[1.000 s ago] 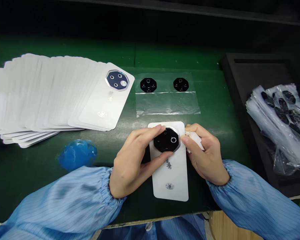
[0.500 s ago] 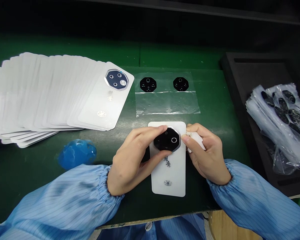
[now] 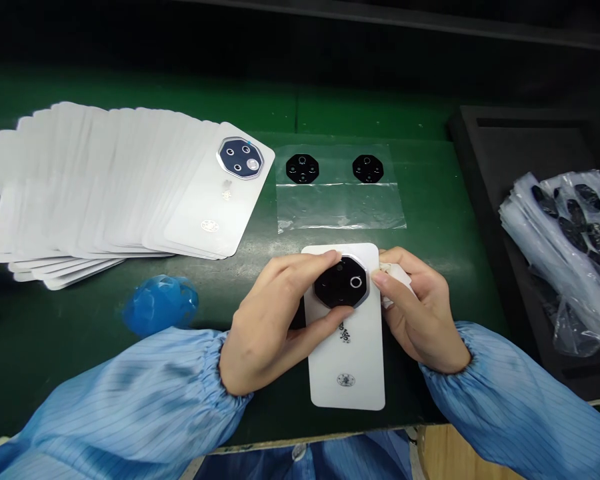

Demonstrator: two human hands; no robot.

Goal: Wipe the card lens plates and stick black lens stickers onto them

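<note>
I count one white phone back cover (image 3: 350, 360) flat on the green counter (image 3: 55, 347), straight ahead of me, its lower end close to the counter's near edge. One black octagonal camera lens (image 3: 341, 282) sits on its upper part. My left hand (image 3: 267, 320) has its grip closed on that lens, index finger over the top rim and thumb under it. My right hand (image 3: 417, 313) is curled shut on a small white scrap (image 3: 397, 275), with a fingertip touching the lens's right rim.

Beyond the cover lies one clear film sheet (image 3: 340, 207) carrying two spare lenses (image 3: 303, 168), side by side and apart. To the left is one fanned stack of back covers (image 3: 105, 193), too many to count. One blue crumpled wad (image 3: 160, 303) lies near my left sleeve. On the right, a black tray (image 3: 510, 153) holds a heap of clear bagged lenses (image 3: 565, 233).

Bare counter lies between the stack and my hands; the tray's edge is near my right hand.
</note>
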